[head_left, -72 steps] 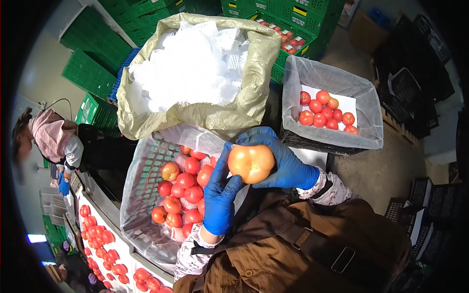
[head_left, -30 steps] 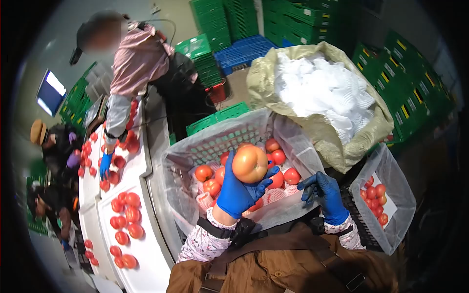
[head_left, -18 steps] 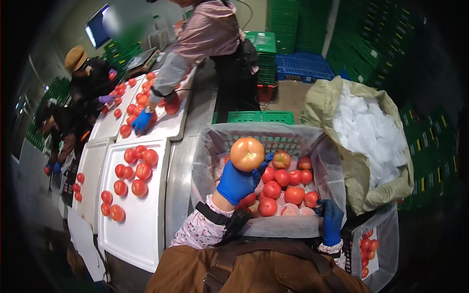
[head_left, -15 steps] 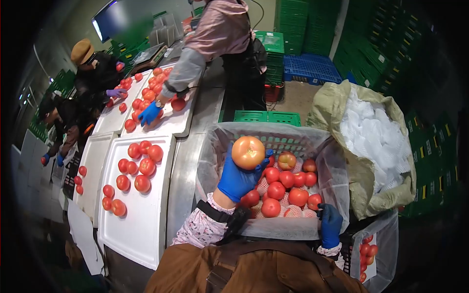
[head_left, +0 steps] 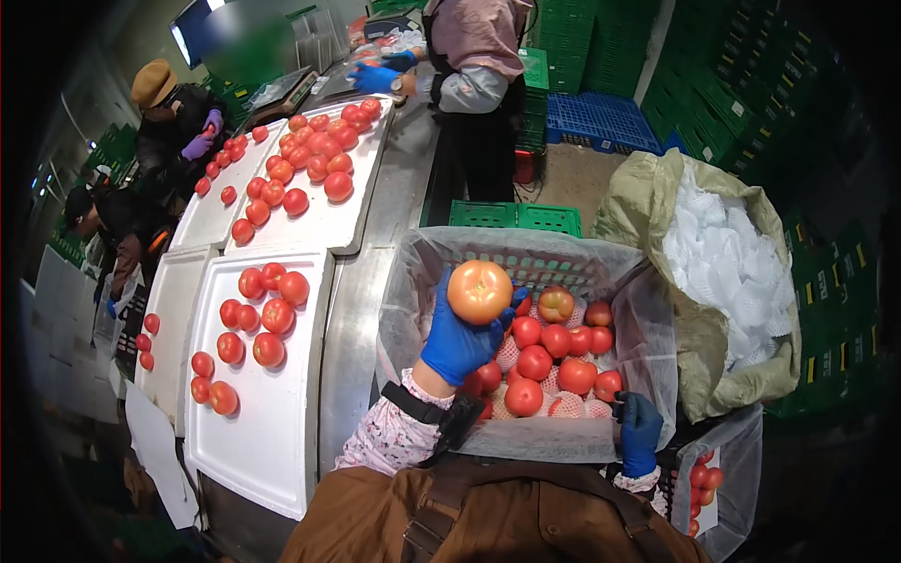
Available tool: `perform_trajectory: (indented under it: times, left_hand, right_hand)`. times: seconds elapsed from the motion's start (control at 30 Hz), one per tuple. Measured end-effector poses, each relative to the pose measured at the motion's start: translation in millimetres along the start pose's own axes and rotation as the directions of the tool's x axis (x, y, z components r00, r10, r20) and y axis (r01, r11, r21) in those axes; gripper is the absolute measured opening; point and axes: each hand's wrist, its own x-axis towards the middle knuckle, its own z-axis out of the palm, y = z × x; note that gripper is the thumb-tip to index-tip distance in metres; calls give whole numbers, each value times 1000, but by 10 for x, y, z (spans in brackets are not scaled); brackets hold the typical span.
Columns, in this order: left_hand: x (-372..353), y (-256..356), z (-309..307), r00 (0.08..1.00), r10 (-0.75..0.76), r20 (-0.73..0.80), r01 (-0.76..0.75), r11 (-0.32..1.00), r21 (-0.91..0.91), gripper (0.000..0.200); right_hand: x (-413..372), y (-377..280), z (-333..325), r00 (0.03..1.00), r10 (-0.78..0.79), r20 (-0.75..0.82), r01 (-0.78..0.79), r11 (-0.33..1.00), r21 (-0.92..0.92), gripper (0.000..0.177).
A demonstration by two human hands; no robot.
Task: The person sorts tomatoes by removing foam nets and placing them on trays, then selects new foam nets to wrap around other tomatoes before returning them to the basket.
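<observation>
My left hand (head_left: pixel 457 340), in a blue glove, holds a large orange-red tomato (head_left: pixel 480 292) above the left part of a crate lined with thin white sheet (head_left: pixel 535 448). Below it in the crate lie several red tomatoes (head_left: pixel 535 362), some over pinkish foam-net sleeves (head_left: pixel 567 405). One paler orange tomato (head_left: pixel 556 303) sits near the back. At the crate's front right corner, my right hand (head_left: pixel 640 433), also blue-gloved, has its fingers curled against the lining. Whether anything is between those fingers is hidden.
White trays (head_left: pixel 249 450) with tomatoes stand on a metal table (head_left: pixel 361 310) to the left. A sack (head_left: pixel 648 202) of white foam nets (head_left: pixel 718 263) is at right. A smaller lined crate (head_left: pixel 741 507) stands lower right. Co-workers (head_left: pixel 474 84) work beyond the trays.
The co-worker in pink has drawn the gloved hand back from the far tray to the table behind it. My left hand still holds the tomato in nearly the same place.
</observation>
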Motion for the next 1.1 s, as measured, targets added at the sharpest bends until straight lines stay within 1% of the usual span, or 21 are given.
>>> perform_trajectory:
  times: [0.1, 0.13, 0.17, 0.2, 0.23, 0.3, 0.33, 0.4, 0.47, 0.5, 0.53, 0.57, 0.6, 0.63, 0.7, 0.77, 0.8, 0.87, 1.0, 1.03, 1.1]
  left_hand:
    - [64, 89, -152, 997, 10, 80, -15, 998, 54, 37]
    - [105, 80, -168, 984, 180, -10, -166, 929, 330, 42]
    - [111, 94, -176, 961, 275, -28, -231, 856, 463, 45]
    - [114, 93, -130, 929, 367, -46, -271, 760, 591, 47]
    - [88, 87, -86, 921, 389, 22, -274, 607, 746, 44]
    - [49, 55, 12, 913, 396, 94, -272, 422, 865, 42]
    - [38, 33, 47, 886, 435, 162, -321, 323, 890, 40]
    - [11, 12, 145, 849, 470, 242, -376, 214, 902, 38]
    - [-43, 6, 225, 846, 428, 316, -308, -91, 947, 36]
    - [-52, 50, 231, 845, 429, 319, -310, -93, 946, 36]
    - [-55, 117, 248, 907, 388, 160, -337, 446, 829, 40]
    - [-54, 141, 272, 939, 328, 107, -312, 673, 671, 43]
    - [-55, 161, 307, 963, 265, 53, -259, 848, 462, 47]
    - [-67, 131, 374, 952, 306, -22, -251, 818, 518, 56]
    - [-77, 127, 403, 932, 351, -94, -238, 785, 571, 66]
    - [-81, 159, 365, 959, 277, -54, -227, 872, 435, 63]
    - [-90, 166, 365, 959, 277, -56, -226, 872, 434, 63]
    - [-100, 176, 370, 984, 175, -39, -150, 922, 356, 60]
    - [-107, 146, 391, 966, 256, -31, -217, 873, 437, 57]
    - [-121, 122, 356, 912, 398, 100, -350, 626, 697, 56]
    - [-91, 204, 248, 837, 475, 270, -437, 285, 853, 55]
  right_hand:
    - [16, -81, -16, 1000, -18, 10, 19, 1000, -25, 22]
    - [17, -114, -23, 1000, -5, 16, 5, 999, -33, 22]
    - [20, -138, -22, 1000, 9, 21, -8, 999, -39, 22]
    - [24, -149, -17, 1000, -5, 16, 6, 999, -47, 22]
    - [27, -168, -16, 1000, -8, 18, 9, 999, -43, 22]
    - [28, -207, -18, 1000, 13, 7, -12, 999, -50, 22]
    - [25, -213, -18, 1000, 3, 2, -2, 998, -59, 22]
    - [17, -201, -6, 1000, 12, -3, -12, 999, -36, 22]
    - [24, -212, -21, 1000, 16, 13, -15, 999, -32, 23]
    - [26, -203, -23, 1000, 12, 13, -12, 999, -32, 23]
    - [25, -191, -21, 1000, 18, 14, -18, 1000, -23, 23]
    - [26, -179, -15, 1000, 23, 16, -23, 1000, -15, 23]
    - [22, -166, -8, 1000, 20, 17, -20, 1000, -13, 23]
    - [16, -148, -3, 1000, 20, 13, -20, 1000, -4, 23]
    - [20, -133, -4, 1000, 20, 11, -20, 1000, 6, 24]
    - [16, -125, -11, 1000, 3, 18, -2, 1000, -12, 24]
    - [14, -130, -15, 1000, 4, 19, -4, 1000, -12, 24]
    - [17, -149, -26, 999, -17, 29, 19, 999, -49, 24]
    - [18, -103, -7, 1000, -15, 0, 15, 1000, -27, 24]
    - [22, -136, -18, 1000, -7, 8, 8, 999, -43, 24]
    - [21, -148, -14, 1000, 1, 13, -1, 998, -57, 24]
